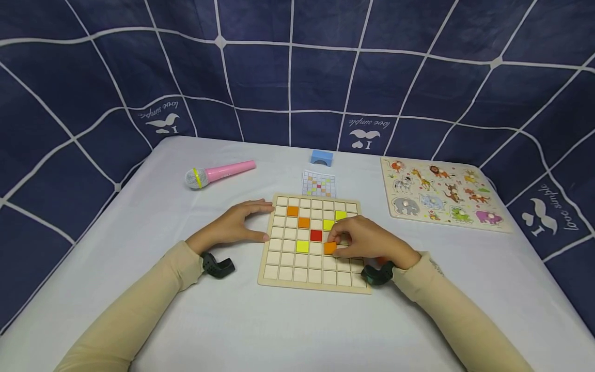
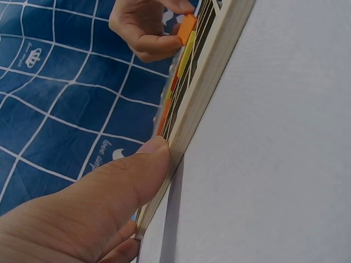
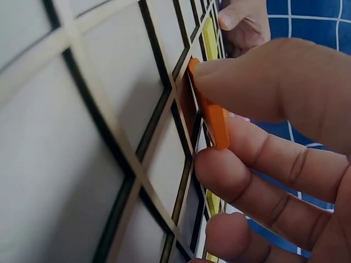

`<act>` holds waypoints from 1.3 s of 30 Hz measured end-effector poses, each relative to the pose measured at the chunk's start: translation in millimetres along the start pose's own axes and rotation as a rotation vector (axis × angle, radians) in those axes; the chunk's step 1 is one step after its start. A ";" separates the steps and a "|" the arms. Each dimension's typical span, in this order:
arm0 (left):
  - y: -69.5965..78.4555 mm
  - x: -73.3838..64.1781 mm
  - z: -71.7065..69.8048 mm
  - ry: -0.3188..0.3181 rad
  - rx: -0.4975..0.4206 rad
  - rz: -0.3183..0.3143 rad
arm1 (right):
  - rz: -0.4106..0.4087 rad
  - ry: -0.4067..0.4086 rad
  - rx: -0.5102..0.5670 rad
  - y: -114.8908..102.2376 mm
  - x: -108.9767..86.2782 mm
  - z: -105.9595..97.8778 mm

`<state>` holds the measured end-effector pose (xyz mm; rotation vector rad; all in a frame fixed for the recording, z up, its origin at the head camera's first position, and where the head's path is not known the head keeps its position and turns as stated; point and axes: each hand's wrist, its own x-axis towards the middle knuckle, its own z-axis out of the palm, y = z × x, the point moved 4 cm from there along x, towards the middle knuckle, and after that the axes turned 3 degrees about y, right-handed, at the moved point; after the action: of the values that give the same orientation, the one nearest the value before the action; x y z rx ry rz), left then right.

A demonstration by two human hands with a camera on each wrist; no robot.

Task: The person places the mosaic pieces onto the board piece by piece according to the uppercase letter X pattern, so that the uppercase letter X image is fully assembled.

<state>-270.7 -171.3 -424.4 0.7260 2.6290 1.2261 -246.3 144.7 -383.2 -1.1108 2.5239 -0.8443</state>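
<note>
A wooden grid board [image 1: 279, 258] lies on the white table, with square tiles set in some cells. They include a red tile [image 1: 316, 235], orange tiles [image 1: 292, 211] and yellow tiles [image 1: 302, 246]. My right hand [image 1: 367, 237] pinches an orange square tile [image 3: 219, 129] between thumb and fingers; it stands tilted at a cell right of the lower yellow tile. My left hand [image 1: 234, 225] touches the board's left edge with thumb and fingertips, the thumb [image 2: 148, 164] pressing its side. Under my right wrist, something orange-red [image 1: 382, 260] is mostly hidden.
Behind the board lies a printed pattern card [image 1: 318, 184], with a blue arch block [image 1: 322, 157] beyond it. A pink toy microphone [image 1: 228, 171] is at the back left. An animal peg puzzle [image 1: 441, 192] lies at the right. A navy curtain [image 1: 260, 67] surrounds the table's far sides.
</note>
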 end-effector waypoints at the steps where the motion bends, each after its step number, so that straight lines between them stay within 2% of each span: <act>1: -0.1 0.0 -0.1 0.001 0.000 -0.001 | 0.003 0.002 -0.005 0.2 0.5 0.3; 21: -0.2 0.0 1.2 -0.002 -0.002 -0.009 | 0.025 -0.007 0.002 -0.4 -2.9 -1.6; 29: 0.1 0.1 1.6 -0.001 -0.002 -0.009 | 0.039 0.001 0.064 8.0 -11.6 -6.9; 39: 0.4 -0.4 0.6 0.002 -0.001 -0.002 | 0.020 0.070 0.183 21.7 -31.0 -18.7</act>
<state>-270.0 -170.9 -424.6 0.7227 2.6298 1.2287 -246.5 186.8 -381.2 -1.0125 2.4493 -1.1012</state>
